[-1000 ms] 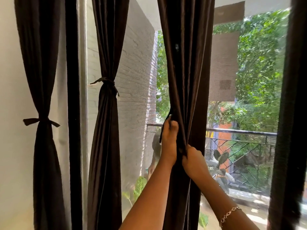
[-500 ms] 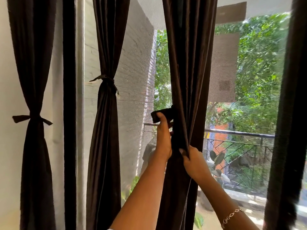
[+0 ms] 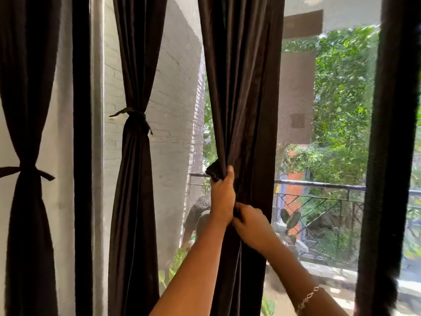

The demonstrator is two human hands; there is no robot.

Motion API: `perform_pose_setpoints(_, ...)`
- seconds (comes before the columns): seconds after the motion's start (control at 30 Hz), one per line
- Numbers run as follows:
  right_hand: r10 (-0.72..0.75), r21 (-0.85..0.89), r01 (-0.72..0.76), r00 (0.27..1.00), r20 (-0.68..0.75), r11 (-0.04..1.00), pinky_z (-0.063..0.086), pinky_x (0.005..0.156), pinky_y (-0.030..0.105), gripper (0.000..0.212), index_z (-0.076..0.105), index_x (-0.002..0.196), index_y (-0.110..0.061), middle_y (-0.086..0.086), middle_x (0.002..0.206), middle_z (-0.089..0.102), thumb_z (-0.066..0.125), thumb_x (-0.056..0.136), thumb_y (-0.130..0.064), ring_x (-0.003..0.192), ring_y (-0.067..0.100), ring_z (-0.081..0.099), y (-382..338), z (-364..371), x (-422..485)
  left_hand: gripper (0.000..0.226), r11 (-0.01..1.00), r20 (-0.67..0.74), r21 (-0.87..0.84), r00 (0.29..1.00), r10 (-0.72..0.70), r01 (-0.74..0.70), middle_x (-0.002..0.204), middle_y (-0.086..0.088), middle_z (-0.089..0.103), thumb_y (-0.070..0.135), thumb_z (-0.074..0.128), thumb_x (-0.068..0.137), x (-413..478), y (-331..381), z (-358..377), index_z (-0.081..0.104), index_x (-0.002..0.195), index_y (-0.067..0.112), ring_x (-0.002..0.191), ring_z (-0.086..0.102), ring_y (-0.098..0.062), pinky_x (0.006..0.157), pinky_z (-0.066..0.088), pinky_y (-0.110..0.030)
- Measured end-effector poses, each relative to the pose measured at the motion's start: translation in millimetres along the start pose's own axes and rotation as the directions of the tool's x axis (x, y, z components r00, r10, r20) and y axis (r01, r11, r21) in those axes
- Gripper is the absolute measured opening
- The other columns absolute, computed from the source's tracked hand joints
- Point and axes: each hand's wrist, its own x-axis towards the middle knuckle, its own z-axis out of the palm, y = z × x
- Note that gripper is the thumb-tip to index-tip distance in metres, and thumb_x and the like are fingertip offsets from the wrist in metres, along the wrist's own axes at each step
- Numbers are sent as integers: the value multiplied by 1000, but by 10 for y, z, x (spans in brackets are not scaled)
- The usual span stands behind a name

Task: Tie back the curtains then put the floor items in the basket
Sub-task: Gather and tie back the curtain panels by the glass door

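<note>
A dark brown curtain [image 3: 241, 87] hangs loose in the middle of the window. My left hand [image 3: 222, 197] grips its gathered left edge together with the end of a dark tie strip [image 3: 214, 171] that sticks out above my fingers. Just below and to the right, my right hand [image 3: 250, 224] clutches the curtain folds, touching my left wrist. Two more curtains to the left are tied at the waist: one [image 3: 134, 179] with a knot [image 3: 134, 115], the far-left one [image 3: 27, 201] with a bow [image 3: 27, 171].
A dark window frame post [image 3: 82, 156] stands between the two tied curtains. Another dark curtain edge [image 3: 391, 156] runs down the right side. Behind the mesh screen are a balcony railing [image 3: 319, 184], potted plants and trees. Floor and basket are out of view.
My left hand slid up the curtain edge and pulled the tie strip's end out to the left, then closed on it. My right hand rose and moved close against my left wrist.
</note>
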Motion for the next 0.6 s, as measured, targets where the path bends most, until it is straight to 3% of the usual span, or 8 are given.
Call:
perform_pose_setpoints(0.1, 33, 320, 28, 982, -186, 947, 50, 77, 23, 33, 64, 108, -14, 6, 95, 71, 70, 79, -30, 89, 17, 67, 131, -257, 39, 21, 998, -20, -56, 1000, -10, 9, 107, -3, 61, 27, 52, 93, 64, 40, -75, 57, 110, 16, 110, 58, -23, 99, 44, -35)
perform_pose_setpoints(0.17, 99, 412, 146, 850, -518, 899, 49, 78, 15, 29, 64, 106, -15, 5, 100, 70, 71, 79, -22, 90, 11, 65, 235, -448, 166, 24, 996, 9, -80, 1000, -26, 27, 105, -1, 63, 27, 52, 93, 101, 63, -161, 59, 112, 14, 109, 58, -20, 99, 44, -33)
perform_pose_setpoints(0.23, 115, 369, 176, 756, -645, 913, 45, 94, 29, 46, 54, 121, -12, 5, 122, 56, 71, 79, -18, 112, 16, 55, 315, -632, 379, 19, 994, 73, -99, 996, -44, 51, 101, 1, 66, 25, 52, 93, 140, 83, -264, 61, 107, 16, 106, 60, -18, 99, 45, -33)
perform_pose_setpoints(0.27, 149, 433, 166, 781, -606, 886, 40, 100, 31, 59, 46, 131, -11, 2, 130, 48, 72, 78, -18, 119, 16, 47, 342, -719, 505, 16, 993, 107, -102, 993, -52, 63, 96, 3, 68, 24, 51, 93, 153, 109, -316, 62, 103, 17, 101, 62, -16, 95, 48, -31)
perform_pose_setpoints(0.33, 200, 716, 143, 906, -372, 683, 40, 97, 31, 66, 39, 136, -9, -1, 129, 47, 70, 79, -16, 114, 12, 49, 343, -874, 735, 15, 989, 164, -123, 985, -61, 82, 80, 5, 73, 21, 50, 94, 205, 142, -417, 63, 95, 14, 81, 69, -9, 75, 56, -23)
perform_pose_setpoints(0.43, 68, 932, -30, 998, 6, 361, 57, 70, 30, 33, 59, 112, -6, 5, 93, 73, 62, 81, -15, 79, 15, 70, 296, -979, 928, 19, 981, 231, -153, 969, -86, 123, 74, 1, 74, 19, 49, 94, 285, 171, -558, 65, 92, 10, 68, 71, -10, 60, 58, -22)
perform_pose_setpoints(0.5, 30, 945, -127, 992, 124, 302, 58, 59, 27, 15, 64, 95, -8, 4, 75, 74, 56, 84, -16, 66, 15, 71, 247, -953, 1006, 21, 975, 263, -173, 960, -92, 141, 76, -3, 74, 18, 48, 94, 321, 177, -626, 66, 91, 7, 68, 71, -13, 59, 58, -25)
perform_pose_setpoints(0.6, 27, 937, -157, 987, 156, 311, 58, 54, 29, 12, 64, 87, -8, 5, 66, 73, 52, 89, -10, 59, 15, 70, 136, -906, 1093, 23, 966, 287, -197, 952, -107, 168, 79, -6, 74, 18, 48, 93, 340, 192, -682, 68, 90, 6, 70, 72, -16, 58, 58, -27)
